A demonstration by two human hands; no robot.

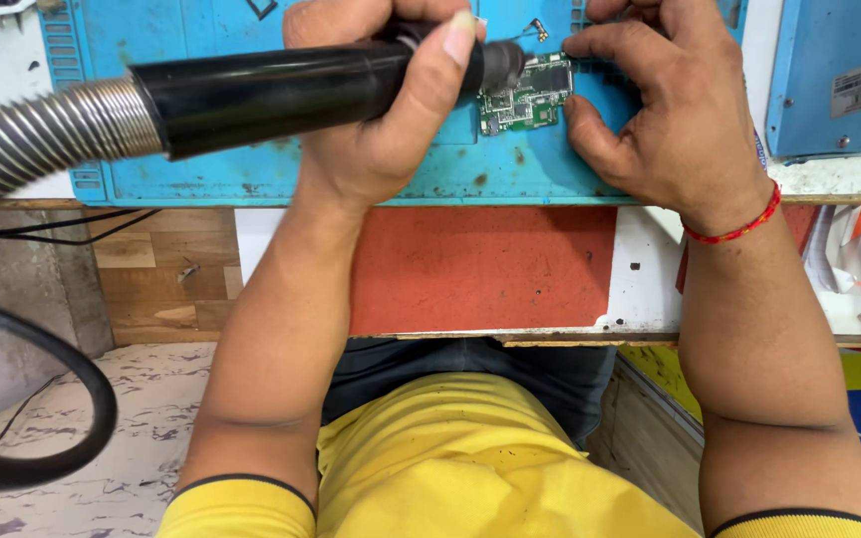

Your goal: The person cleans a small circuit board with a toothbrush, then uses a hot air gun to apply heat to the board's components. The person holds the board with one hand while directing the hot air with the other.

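The left hand (381, 110) grips a black cylindrical hot-air handpiece (281, 85) with a ribbed grey metal hose; its nozzle sits over the small green circuit board (525, 95) on the blue rubber mat (251, 174) at twelve o'clock; the right hand (665, 110) pinches the board's three o'clock edge; judged risk: fingertips so near the nozzle could burn, and lingering heat could lift components.

Bright, even overhead light, soft shadows under both forearms (slight wide-angle stretch at the edges), mostly sharp focus.
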